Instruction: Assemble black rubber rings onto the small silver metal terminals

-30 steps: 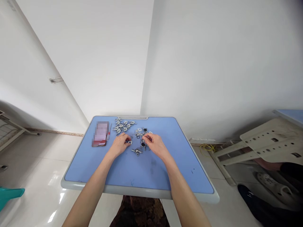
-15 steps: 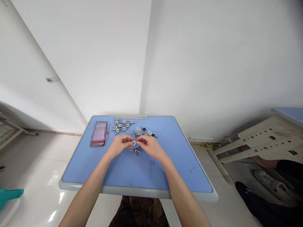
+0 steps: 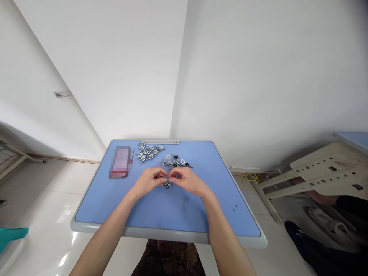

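My left hand [image 3: 150, 180] and my right hand [image 3: 188, 180] meet over the middle of the blue table, their fingertips nearly touching. Both have bent, pinched fingers; whatever lies between the fingertips is too small or hidden to name. Just below the fingertips lies a small metal part [image 3: 166, 187], partly covered by them. Beyond my right hand is a loose pile of metal and black parts [image 3: 176, 157], with a flat oval plate [image 3: 183, 162] among them. Several similar metal assemblies [image 3: 151, 150] lie grouped at the back left.
A phone [image 3: 120, 163] and a thin red-and-silver tool [image 3: 131, 159] lie on the left of the blue table [image 3: 230, 195]. A white wall stands behind. At the right are another desk [image 3: 330, 168], a yellow cable [image 3: 250, 177] and a person's legs and shoe.
Both hands have moved slightly down toward the small metal part. The pale flat plate seen between my fingertips earlier no longer shows there.
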### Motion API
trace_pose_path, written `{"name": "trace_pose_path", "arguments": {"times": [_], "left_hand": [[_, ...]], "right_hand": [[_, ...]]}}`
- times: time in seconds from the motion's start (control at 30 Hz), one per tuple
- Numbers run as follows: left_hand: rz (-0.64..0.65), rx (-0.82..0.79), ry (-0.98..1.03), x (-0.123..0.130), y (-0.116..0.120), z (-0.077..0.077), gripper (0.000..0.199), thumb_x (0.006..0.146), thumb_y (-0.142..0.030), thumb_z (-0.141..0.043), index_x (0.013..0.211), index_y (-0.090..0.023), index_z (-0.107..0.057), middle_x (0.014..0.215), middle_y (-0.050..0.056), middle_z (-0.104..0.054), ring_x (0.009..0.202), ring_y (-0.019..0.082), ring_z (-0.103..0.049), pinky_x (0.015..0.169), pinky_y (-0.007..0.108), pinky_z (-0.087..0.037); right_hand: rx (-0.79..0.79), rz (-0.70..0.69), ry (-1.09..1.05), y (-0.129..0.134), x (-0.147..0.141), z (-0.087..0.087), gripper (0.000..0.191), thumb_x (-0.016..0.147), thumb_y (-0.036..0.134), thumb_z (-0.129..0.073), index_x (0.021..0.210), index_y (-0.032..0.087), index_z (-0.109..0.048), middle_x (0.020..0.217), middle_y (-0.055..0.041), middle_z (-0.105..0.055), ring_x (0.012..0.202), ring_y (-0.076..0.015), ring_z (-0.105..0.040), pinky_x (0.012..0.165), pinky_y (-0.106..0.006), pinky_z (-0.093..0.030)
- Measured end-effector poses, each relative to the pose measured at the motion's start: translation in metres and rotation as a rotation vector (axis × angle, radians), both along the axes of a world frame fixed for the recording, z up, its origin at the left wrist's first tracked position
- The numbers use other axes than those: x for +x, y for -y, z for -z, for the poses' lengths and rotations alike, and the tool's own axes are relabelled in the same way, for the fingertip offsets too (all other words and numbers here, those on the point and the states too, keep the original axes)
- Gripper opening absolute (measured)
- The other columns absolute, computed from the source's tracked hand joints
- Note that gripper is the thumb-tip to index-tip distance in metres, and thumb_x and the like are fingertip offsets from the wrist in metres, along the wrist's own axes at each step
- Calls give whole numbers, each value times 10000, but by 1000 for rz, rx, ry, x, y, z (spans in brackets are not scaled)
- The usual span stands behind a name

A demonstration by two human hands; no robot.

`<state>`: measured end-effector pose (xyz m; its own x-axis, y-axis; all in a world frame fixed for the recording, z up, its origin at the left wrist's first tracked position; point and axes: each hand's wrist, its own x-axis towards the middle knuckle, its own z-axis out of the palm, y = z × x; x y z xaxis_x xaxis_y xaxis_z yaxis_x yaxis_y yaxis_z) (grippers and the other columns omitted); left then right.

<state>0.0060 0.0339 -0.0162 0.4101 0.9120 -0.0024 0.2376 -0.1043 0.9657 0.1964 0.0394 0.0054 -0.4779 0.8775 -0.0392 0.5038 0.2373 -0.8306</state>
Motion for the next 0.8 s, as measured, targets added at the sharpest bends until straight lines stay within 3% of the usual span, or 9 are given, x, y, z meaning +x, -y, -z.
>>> {"name": "trace_pose_path", "arguments": {"times": [0.17,0.4,0.8], "left_hand": [[51,26,-42,2,3,-4,143,772,-237,-611,899,-179,-643,751,1,-661,596,117,-593,608,245,-480],[-52,241,-228,-8,-10,6,128,798,-209,-572,863,-173,-676,846,38,-653,773,158,-591,658,247,-446],[76,174,-355,-9,-8,8,196,797,-163,-531,913,-189,-687,919,18,-668,788,147,-578,722,250,-438]], "right_hand": [[-72,-117,16,-2,8,0,113,751,243,-558,732,184,-651,702,7,-601,643,-127,-493,597,-240,-371],[-104,-170,-3,-10,21,4,95,731,242,-589,734,188,-667,734,-6,-627,687,-146,-520,641,-256,-395],[-85,-150,80,-13,13,12,99,735,202,-578,760,180,-672,732,-3,-628,681,-136,-533,632,-243,-398]]}}
